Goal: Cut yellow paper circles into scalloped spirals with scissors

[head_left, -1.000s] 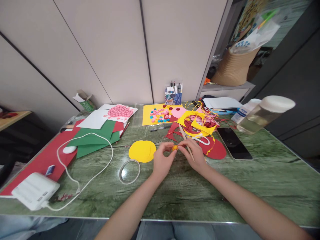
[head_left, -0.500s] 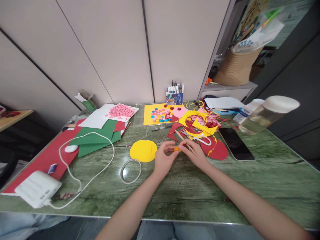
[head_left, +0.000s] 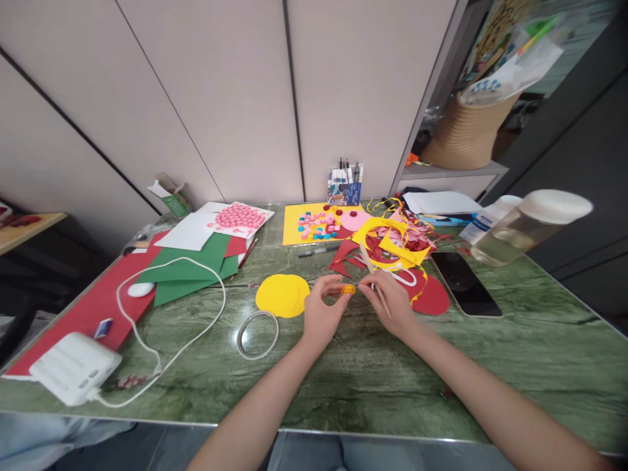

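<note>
White power bank (head_left: 73,367) and cable on the far left, then a tape ring (head_left: 256,334) and a yellow paper circle (head_left: 283,296). Mid-table, left hand (head_left: 321,314) pinches a tiny yellow paper coil (head_left: 348,289) between thumb and fingertips, just above the green table (head_left: 343,373). Right hand (head_left: 392,304) is closed round a thin wooden stick (head_left: 373,280), fingertips near the coil. Looks feather-light and easily crushed, so I'd hold it gently by the rim. Phone (head_left: 465,282) off right
</note>
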### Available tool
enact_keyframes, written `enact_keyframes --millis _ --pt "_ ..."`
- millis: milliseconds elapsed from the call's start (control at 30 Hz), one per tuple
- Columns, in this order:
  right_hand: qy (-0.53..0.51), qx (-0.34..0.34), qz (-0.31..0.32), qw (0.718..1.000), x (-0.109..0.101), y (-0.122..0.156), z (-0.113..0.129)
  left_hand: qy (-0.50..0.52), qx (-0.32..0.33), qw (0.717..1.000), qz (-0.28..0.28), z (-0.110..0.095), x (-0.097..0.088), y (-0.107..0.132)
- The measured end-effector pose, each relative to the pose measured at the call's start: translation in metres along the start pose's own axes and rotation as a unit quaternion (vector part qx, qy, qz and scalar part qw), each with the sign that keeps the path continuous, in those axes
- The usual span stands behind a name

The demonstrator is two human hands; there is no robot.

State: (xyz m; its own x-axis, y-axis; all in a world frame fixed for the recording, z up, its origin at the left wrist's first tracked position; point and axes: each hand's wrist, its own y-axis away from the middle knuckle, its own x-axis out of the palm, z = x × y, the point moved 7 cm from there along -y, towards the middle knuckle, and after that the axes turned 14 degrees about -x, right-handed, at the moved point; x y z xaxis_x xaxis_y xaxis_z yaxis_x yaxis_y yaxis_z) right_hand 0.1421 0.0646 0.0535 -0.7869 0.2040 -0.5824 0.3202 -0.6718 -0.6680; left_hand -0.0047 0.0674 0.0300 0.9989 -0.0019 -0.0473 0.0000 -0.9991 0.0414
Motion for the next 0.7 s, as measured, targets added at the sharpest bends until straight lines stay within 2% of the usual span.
enact_keyframes --millis 133,300,700 --pt "0.081 -0.068 0.040 0.994 -0.001 -0.002 0.009 -0.037 0.023 0.999 -0.024 -0.003 -0.002 0.002" --pt "0.150 -0.117 0.076 0.979 0.003 -0.001 0.019 -0.075 0.041 0.996 -0.034 -0.003 -0.001 0.003" --pt "0.219 -0.153 0.114 0.957 0.006 0.001 0.025 -0.133 0.061 0.989 -0.035 -0.005 0.002 0.004"
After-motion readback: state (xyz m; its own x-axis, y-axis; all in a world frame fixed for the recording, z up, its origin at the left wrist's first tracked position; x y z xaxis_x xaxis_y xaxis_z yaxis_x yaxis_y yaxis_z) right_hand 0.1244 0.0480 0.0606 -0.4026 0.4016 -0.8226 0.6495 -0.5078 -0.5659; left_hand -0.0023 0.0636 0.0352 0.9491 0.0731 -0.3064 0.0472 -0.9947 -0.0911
